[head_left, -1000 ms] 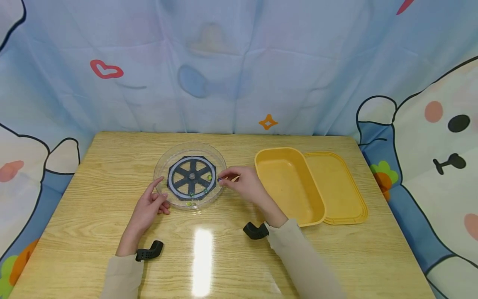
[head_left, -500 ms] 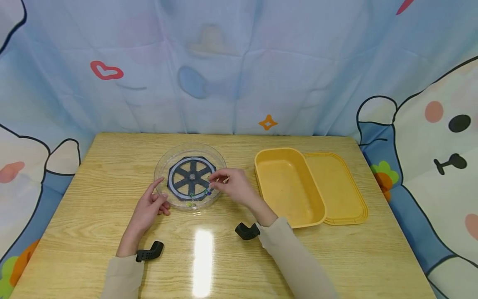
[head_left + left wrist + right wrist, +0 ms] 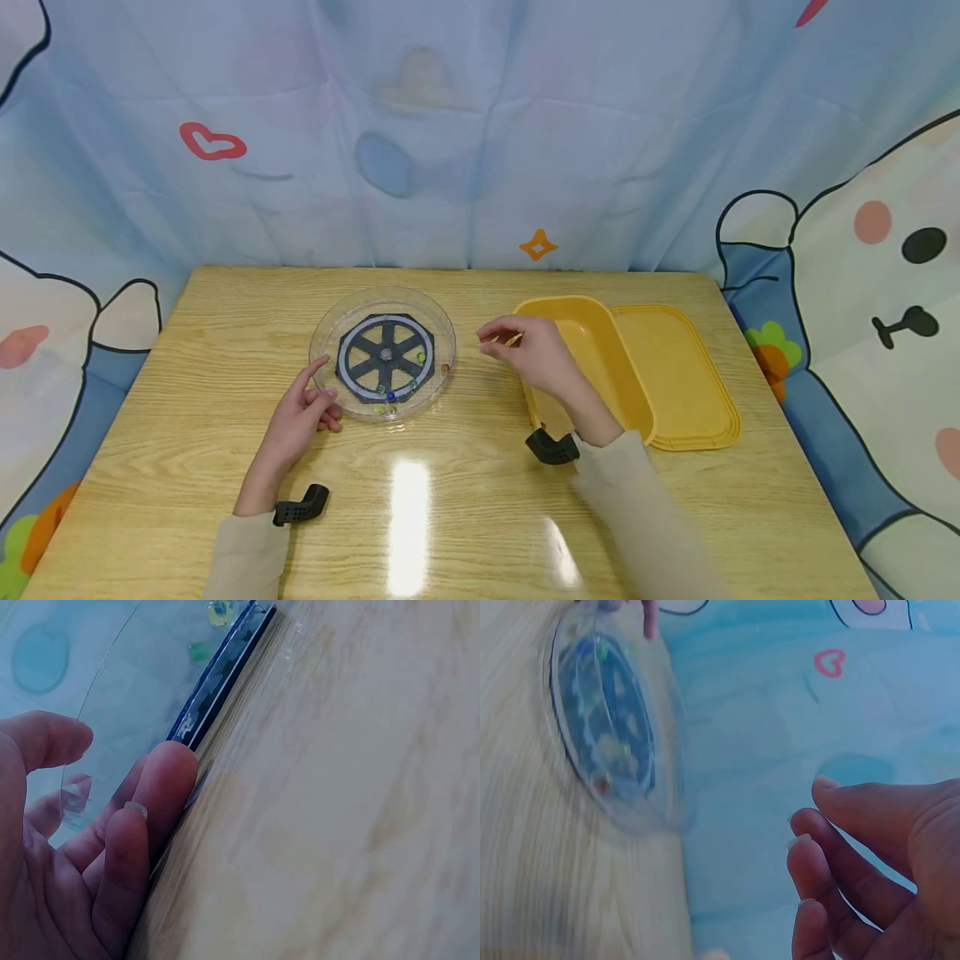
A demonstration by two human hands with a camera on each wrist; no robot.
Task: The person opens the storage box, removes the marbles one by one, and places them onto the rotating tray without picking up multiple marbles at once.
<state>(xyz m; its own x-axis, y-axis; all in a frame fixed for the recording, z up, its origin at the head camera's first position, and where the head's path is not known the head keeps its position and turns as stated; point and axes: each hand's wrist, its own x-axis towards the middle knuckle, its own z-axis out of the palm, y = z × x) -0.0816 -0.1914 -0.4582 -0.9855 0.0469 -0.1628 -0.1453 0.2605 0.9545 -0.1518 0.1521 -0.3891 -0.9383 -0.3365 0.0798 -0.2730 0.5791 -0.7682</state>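
Note:
A clear round dish [image 3: 324,329] sits on the wooden table [image 3: 225,467], holding a dark six-spoke wheel insert [image 3: 386,357] and several small coloured beads [image 3: 391,397]. My left hand [image 3: 318,396] rests at the dish's left rim, index finger raised along it. In the left wrist view its fingers [image 3: 161,795] lie straight against the dish's base edge [image 3: 221,675]. My right hand [image 3: 495,340] hovers between the dish and the yellow box [image 3: 600,417], fingers loosely curled. The right wrist view shows those fingers [image 3: 840,847] holding nothing, with the dish [image 3: 607,720] blurred to the left.
A yellow lid [image 3: 682,375] lies flat against the box's right side. A cartoon-printed blue curtain [image 3: 480,125] hangs behind the table. Bare tabletop stretches along the front edge.
My right hand went into the dish, let a blue bead go there, then drew back to the right toward the yellow box. The left hand stayed put.

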